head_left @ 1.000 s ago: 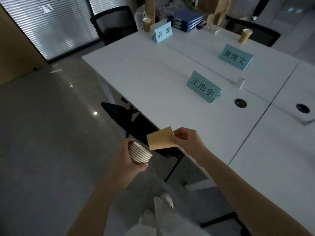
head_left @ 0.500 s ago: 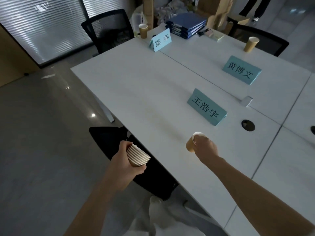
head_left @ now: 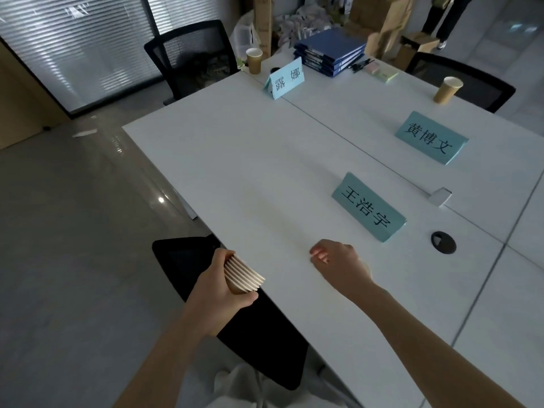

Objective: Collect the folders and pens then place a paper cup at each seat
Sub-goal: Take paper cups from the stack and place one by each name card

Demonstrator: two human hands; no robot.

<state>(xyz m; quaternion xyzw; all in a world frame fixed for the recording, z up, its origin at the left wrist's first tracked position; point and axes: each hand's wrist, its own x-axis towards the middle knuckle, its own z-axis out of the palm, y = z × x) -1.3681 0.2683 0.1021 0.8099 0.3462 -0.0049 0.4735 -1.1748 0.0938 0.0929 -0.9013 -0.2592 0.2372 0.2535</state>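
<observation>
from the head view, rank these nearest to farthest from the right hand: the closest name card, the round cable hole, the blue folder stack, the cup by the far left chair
From the right hand:
1. Closest name card, just beyond the hand, slightly right.
2. Round cable hole, further right on the table.
3. Cup by the far left chair, at the far table edge.
4. Blue folder stack, far end; too close to call against the cup.

name cards [head_left: 369, 208]: 3 | standing cups [head_left: 254, 60]: 2 | chairs [head_left: 192, 57]: 3 | folder stack [head_left: 330, 52]: 1
</observation>
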